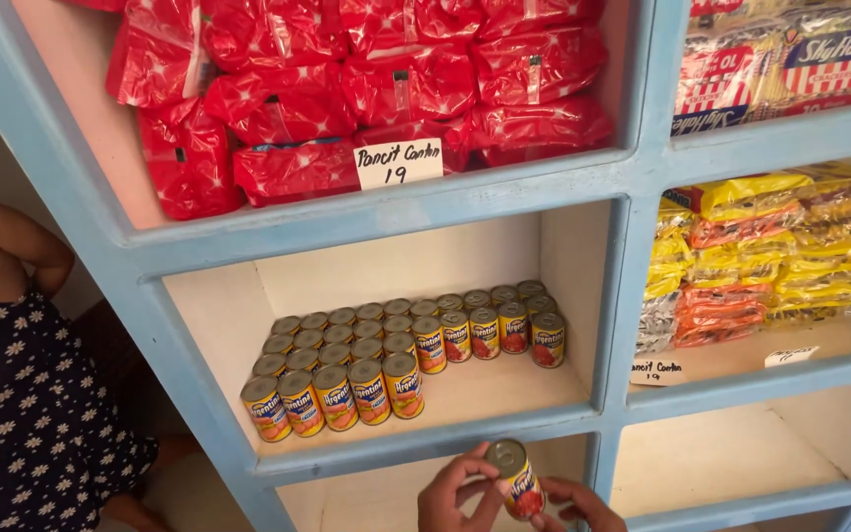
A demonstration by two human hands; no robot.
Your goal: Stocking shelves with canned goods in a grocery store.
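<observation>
Presently, in the head view, the only view supplied, both hands sit at the bottom edge of the frame, in front of the rail between the middle and lowest compartments of a pale blue shelf unit (386,212). The left hand (457,496) has its fingers curled round one small can (516,480), pinching it at the side; the right hand (575,505) lies just beside and below it, fingertips touching the lower end, palm largely out of frame. The held can is tilted, its long axis leaning from the silver lid at upper left down to the red-labelled base at lower right, lid turned toward the camera. Directly above and beyond the hands, in the middle compartment, stands a block of matching cans (401,355), upright, in touching rows; the yellow-labelled ones are at the left front, the red-labelled ones further right and back. Bare shelf board shows right of the front row and ahead of the red-labelled cans. The left hand is the nearer to that block. Red packets (366,84) fill the compartment above, with a handwritten price card on the rail. Yellow and orange packets (760,256) occupy the right-hand compartment. A person in dark floral cloth (32,414) stands at the left, well apart from the hands
</observation>
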